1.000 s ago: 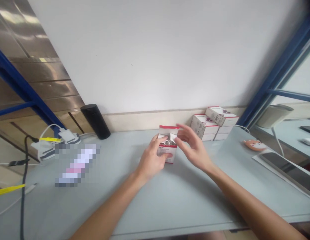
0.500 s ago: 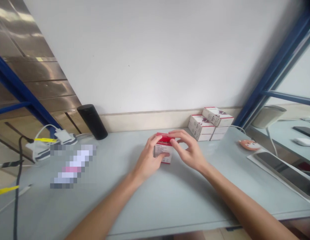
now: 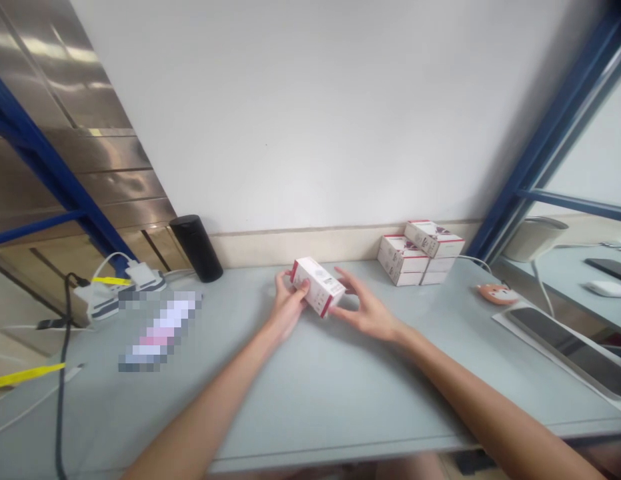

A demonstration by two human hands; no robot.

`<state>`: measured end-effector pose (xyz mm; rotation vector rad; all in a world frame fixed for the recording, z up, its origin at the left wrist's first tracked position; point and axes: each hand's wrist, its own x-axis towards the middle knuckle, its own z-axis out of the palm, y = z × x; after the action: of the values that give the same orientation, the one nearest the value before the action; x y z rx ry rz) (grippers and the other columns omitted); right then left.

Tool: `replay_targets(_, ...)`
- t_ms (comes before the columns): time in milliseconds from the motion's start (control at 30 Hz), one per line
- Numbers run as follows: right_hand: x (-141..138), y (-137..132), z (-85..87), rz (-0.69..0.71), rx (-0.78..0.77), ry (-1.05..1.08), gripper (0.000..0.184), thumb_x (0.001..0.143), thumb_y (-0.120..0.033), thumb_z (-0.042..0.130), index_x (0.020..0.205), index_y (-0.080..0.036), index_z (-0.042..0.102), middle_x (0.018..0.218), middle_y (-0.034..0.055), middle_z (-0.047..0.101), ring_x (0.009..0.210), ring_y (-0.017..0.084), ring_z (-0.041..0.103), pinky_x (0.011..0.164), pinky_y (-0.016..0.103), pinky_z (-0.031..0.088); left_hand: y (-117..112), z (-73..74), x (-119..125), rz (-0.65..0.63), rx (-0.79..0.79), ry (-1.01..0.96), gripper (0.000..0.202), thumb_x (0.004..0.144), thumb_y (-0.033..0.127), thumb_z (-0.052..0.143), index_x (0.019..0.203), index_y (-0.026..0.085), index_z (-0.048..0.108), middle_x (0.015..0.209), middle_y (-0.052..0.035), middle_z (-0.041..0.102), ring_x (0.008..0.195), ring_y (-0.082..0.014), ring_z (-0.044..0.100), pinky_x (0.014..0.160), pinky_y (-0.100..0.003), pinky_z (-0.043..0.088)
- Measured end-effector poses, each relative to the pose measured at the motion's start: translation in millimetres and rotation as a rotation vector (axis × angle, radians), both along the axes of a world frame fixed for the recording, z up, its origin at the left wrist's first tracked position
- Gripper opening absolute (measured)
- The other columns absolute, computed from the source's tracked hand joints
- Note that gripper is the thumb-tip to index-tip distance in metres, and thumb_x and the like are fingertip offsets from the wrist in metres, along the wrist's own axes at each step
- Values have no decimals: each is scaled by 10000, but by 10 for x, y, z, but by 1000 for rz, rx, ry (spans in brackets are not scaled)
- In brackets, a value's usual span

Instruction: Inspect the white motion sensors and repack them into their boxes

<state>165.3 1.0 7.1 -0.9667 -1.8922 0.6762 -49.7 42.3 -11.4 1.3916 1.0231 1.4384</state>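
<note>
A white carton with red edging [image 3: 317, 287] is tilted on its side just above the pale blue-grey tabletop [image 3: 310, 393]. My left hand [image 3: 289, 305] grips its left end between thumb and fingers. My right hand [image 3: 366, 315] stands at the carton's right end with its fingers spread, the fingertips at or very near the card. The carton's underside is hidden. Behind and to the right stands a stack of several similar cartons [image 3: 419, 255].
A black cylinder [image 3: 196, 248] stands by the wall at the back left. A charger with cables [image 3: 121, 288] and a pixelated object [image 3: 160, 330] lie to the left. To the right are a small orange cat-shaped item [image 3: 497, 293] and a dark tablet [image 3: 565, 343].
The carton has turned from upright to a tilted sideways position. My hands have moved apart, with the right hand loosening from the top of it. The view has shifted slightly.
</note>
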Motion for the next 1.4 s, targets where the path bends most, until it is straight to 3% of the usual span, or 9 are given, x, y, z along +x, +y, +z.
replay_targets(133,2,-13,-40,-4,53,-127,560,912,-348,750,1442,-313,571,1283,94,654,1084,256,687,1014,466,569,98,4,-174,60,13,159,482,806,490,809,1125,244,545,1162,-95,704,1147,-273,677,1049,-489,526)
replay_targets(267,-69,-40,-37,-55,238,-173,446,955,-224,651,1390,-311,610,1330,107,631,1199,266,665,1036,446,558,126,-4,-241,269,33,293,416,793,283,805,1156,226,611,1304,-136,608,1354,-321,531,1207,-543,356)
replay_targets(367,-137,-38,-62,-16,305,-224,474,969,-155,593,1419,-305,582,1341,99,660,1244,259,648,1063,449,541,130,-7,-234,357,46,364,309,902,251,662,1203,220,600,1289,-144,591,1288,-295,576,1161,-523,417)
replay_targets(567,-255,77,-153,-6,303,-321,287,990,-234,613,1256,-309,687,1443,80,627,1264,258,654,1052,449,554,87,40,-228,319,82,515,246,1039,368,449,1015,236,655,1077,-89,667,1068,-256,670,1044,-464,509)
replay_targets(767,-749,534,-141,-118,131,-429,335,985,-232,602,1292,-311,708,1472,77,603,1078,267,735,943,420,595,54,100,-292,359,142,624,235,1037,356,446,1107,255,646,1253,-108,616,1126,-268,661,1074,-467,500)
replay_targets(1000,-1164,850,-178,-62,199,-368,419,974,-154,561,1359,-290,653,1421,110,580,1096,250,691,885,358,586,158,25,-489,330,234,741,308,949,191,532,1233,244,639,1401,-141,600,1317,-314,596,1168,-521,450)
replay_targets(1233,-829,748,-228,-100,265,-361,348,1020,-240,548,1356,-271,631,1472,87,567,1063,188,701,923,318,576,227,-31,-525,251,281,777,367,959,230,553,1317,228,634,1490,-132,589,1427,-293,542,1227,-493,409)
replay_targets(1300,-500,671,-221,-128,311,-387,339,988,-249,598,1316,-302,668,1394,62,628,996,184,705,932,337,574,228,-35,-535,264,275,794,371,969,230,524,1325,203,626,1503,-158,576,1431,-315,538,1208,-518,424)
replay_targets(1400,209,521,-208,-301,381,-388,344,957,-148,534,1215,-271,724,1332,113,650,1190,281,639,1073,491,500,224,-34,-564,263,275,826,414,925,215,580,1337,216,619,1547,-144,546,1427,-332,541,1211,-520,418)
